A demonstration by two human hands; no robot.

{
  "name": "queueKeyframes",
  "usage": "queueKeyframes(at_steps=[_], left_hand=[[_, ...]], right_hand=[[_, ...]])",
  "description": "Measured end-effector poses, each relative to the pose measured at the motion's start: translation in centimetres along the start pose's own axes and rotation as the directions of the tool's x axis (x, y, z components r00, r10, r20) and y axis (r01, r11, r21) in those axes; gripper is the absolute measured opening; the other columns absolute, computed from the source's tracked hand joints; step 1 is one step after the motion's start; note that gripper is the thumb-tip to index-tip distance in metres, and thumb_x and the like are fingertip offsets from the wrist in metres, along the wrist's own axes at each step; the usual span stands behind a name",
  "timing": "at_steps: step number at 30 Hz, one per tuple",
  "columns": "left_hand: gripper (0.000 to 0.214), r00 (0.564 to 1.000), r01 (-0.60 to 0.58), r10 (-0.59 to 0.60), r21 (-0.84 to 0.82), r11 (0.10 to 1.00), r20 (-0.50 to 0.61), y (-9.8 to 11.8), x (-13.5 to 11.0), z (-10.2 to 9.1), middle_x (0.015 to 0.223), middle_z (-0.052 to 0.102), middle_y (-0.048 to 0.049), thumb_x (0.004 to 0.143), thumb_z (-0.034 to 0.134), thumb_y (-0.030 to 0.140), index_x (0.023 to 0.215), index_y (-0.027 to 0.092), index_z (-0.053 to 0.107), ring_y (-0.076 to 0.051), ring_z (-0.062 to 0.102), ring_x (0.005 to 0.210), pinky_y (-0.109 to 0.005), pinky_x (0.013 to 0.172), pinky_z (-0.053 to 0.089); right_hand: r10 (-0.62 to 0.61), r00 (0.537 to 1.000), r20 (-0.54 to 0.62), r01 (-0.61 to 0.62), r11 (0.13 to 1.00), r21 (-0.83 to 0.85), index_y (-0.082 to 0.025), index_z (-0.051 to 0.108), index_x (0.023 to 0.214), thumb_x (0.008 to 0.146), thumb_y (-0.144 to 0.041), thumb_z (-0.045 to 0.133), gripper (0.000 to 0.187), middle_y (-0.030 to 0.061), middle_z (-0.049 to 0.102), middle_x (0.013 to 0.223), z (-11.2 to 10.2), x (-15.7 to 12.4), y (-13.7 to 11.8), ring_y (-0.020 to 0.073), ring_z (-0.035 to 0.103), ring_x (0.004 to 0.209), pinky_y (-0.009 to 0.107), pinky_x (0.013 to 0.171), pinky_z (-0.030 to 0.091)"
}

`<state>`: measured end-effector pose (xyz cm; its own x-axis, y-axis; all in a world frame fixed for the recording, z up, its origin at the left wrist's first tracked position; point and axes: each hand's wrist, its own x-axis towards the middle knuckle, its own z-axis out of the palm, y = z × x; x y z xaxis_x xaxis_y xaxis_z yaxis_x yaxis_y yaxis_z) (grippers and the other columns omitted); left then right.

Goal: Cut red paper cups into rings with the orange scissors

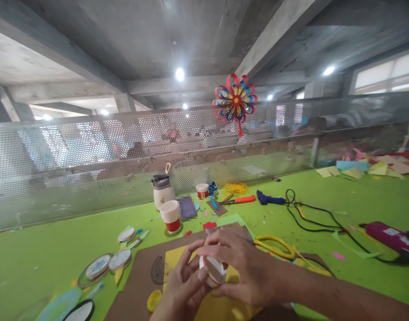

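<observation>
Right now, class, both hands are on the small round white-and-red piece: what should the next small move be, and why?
Probably lower the round piece onto the yellow sheet: the left hand and right hand both pinch it just above that sheet, so neither is free for the yellow scissors lying beside them.

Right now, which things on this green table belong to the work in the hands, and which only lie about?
In use: small white round piece with red edge, held by left hand and right hand; yellow paper sheet and brown cardboard beneath it.
Lying about: yellow-handled scissors; white paper cup with red band; blue glue gun; white flask; red paper flower.
</observation>
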<state>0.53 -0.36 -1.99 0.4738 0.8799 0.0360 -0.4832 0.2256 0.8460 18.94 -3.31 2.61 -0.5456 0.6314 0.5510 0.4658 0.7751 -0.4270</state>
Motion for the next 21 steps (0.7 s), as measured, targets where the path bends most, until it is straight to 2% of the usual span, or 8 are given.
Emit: queueKeyframes(at_steps=[2,4,9,13,16,21], left_hand=[[0.055,1.0,-0.002,0.002,-0.014,1.0,0.007,0.4,-0.3,0.2,0.109,0.073,-0.0098,0.065,0.085,0.026,0.117,0.028,0.065,-0.032,0.069,0.101,-0.035,0.078,0.053],[0.06,1.0,0.001,-0.001,-0.02,1.0,0.006,0.7,-0.5,0.4,0.111,0.072,-0.0104,0.067,0.084,0.027,0.122,0.029,0.063,-0.033,0.068,0.104,-0.036,0.079,0.052],[0.061,0.997,-0.001,0.006,-0.063,0.998,0.079,1.1,-0.7,0.3,0.108,0.073,-0.0119,0.067,0.083,0.029,0.125,0.027,0.064,-0.033,0.068,0.104,-0.037,0.083,0.051],[0.042,0.994,0.025,-0.013,-0.117,0.993,0.11,1.0,-0.7,0.2,0.11,0.073,-0.0106,0.077,0.075,0.031,0.119,0.026,0.069,-0.029,0.069,0.101,-0.037,0.083,0.051],[0.035,0.995,0.048,-0.043,-0.064,0.997,0.085,1.1,-0.9,0.4,0.113,0.071,-0.0105,0.083,0.07,0.03,0.118,0.025,0.069,-0.027,0.068,0.1,-0.037,0.083,0.051],[0.044,0.993,0.078,-0.073,-0.056,0.995,0.095,1.4,-1.2,0.6,0.11,0.072,-0.0111,0.08,0.074,0.03,0.123,0.023,0.066,-0.027,0.068,0.101,-0.036,0.087,0.049]], right_hand=[[0.04,0.999,0.025,-0.039,0.999,-0.014,-0.017,0.052,0.134,0.075,-0.027,0.08,0.066,0.0133,0.058,0.13,0.0,0.0,0.0,0.0251,0.052,0.121,0.038,0.105,0.041],[0.066,0.997,0.036,-0.064,0.997,-0.046,-0.014,0.052,0.134,0.071,-0.031,0.084,0.073,0.0155,0.059,0.13,0.0,0.1,0.0,0.0278,0.052,0.121,0.043,0.107,0.038],[0.06,0.998,0.016,-0.058,0.996,-0.074,-0.012,0.059,0.122,0.073,-0.033,0.082,0.059,0.015,0.063,0.123,-0.1,0.4,0.0,0.0275,0.056,0.114,0.045,0.105,0.039],[0.069,0.998,0.011,-0.068,0.995,-0.075,-0.014,0.057,0.125,0.078,-0.035,0.078,0.056,0.0138,0.064,0.123,-0.3,0.7,-0.3,0.0267,0.055,0.115,0.045,0.104,0.039],[0.095,0.995,0.032,-0.092,0.993,-0.073,-0.016,0.056,0.127,0.079,-0.037,0.077,0.057,0.0126,0.065,0.121,-0.3,0.7,-0.4,0.0269,0.056,0.114,0.048,0.103,0.038],[0.116,0.993,0.01,-0.115,0.992,-0.047,-0.015,0.047,0.137,0.078,-0.036,0.077,0.069,0.0135,0.059,0.126,0.0,0.1,-0.6,0.0272,0.052,0.114,0.047,0.102,0.04]])
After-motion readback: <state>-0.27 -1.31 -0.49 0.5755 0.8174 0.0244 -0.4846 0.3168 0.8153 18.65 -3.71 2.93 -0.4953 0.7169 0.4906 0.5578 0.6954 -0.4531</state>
